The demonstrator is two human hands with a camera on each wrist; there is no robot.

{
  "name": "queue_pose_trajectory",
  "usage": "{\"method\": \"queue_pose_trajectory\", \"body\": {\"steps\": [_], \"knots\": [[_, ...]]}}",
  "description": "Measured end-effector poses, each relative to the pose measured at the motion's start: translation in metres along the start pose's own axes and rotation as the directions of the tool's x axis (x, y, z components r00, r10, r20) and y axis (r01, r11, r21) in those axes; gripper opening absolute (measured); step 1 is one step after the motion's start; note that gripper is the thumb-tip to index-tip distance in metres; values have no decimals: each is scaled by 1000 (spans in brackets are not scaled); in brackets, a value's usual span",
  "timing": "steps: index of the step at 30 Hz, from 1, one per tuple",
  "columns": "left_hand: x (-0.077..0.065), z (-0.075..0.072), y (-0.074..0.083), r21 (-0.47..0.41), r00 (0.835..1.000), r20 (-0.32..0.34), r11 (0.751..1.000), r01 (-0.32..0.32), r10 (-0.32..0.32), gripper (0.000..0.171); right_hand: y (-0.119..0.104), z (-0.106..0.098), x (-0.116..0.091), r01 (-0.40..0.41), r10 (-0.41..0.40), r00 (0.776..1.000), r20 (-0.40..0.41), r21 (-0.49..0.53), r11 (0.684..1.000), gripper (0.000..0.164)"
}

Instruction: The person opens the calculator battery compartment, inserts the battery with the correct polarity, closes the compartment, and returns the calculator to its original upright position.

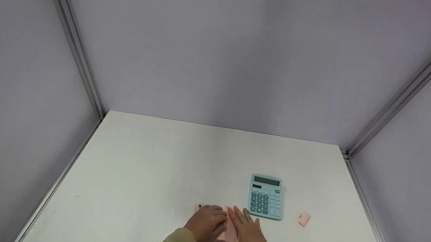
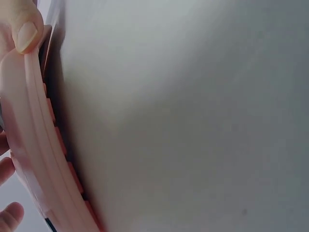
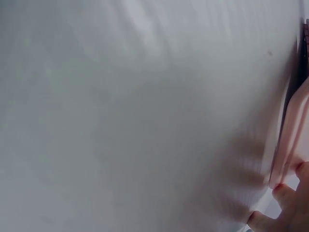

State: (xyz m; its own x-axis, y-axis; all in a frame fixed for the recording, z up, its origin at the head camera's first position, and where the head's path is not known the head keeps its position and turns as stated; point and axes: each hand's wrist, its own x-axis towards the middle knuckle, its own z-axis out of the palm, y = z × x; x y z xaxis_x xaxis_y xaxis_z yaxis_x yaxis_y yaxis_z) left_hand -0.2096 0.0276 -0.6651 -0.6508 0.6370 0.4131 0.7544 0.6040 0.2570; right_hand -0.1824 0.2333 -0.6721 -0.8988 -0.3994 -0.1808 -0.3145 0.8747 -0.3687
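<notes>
A pink calculator (image 1: 230, 233) lies face down near the table's front edge, mostly covered by both hands. In the left wrist view its red keys face the white table. My left hand (image 1: 204, 223) holds its left part with bent fingers, the thumb (image 2: 24, 26) on the casing's edge. Spread fairly straight, the fingers of my right hand (image 1: 248, 235) rest on the right part of the casing. Fingertips (image 3: 285, 191) appear beside that edge in the right wrist view.
Just beyond my right hand lies a light blue calculator (image 1: 266, 196), face up. Farther right is a small pink piece (image 1: 304, 219) with a dark mark. Grey walls enclose the white table (image 1: 144, 157) at the back and both sides.
</notes>
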Motion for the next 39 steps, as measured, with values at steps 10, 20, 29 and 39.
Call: {"method": "queue_pose_trajectory", "body": {"steps": [10,20,29,39], "knots": [[-15,-5,-7,-36,997,3,996,78,-78,22,-9,8,15,30,-30,999,11,0,1000,112],[1,-2,4,-84,999,34,996,16,-13,22,-2,3,-6,-28,29,999,-40,29,999,111],[12,6,21,-95,997,79,995,-5,12,23,10,2,-29,-83,84,994,-65,14,996,112],[5,3,24,-89,997,80,996,-10,17,22,2,3,-32,-89,89,996,-26,-2,996,113]]}}
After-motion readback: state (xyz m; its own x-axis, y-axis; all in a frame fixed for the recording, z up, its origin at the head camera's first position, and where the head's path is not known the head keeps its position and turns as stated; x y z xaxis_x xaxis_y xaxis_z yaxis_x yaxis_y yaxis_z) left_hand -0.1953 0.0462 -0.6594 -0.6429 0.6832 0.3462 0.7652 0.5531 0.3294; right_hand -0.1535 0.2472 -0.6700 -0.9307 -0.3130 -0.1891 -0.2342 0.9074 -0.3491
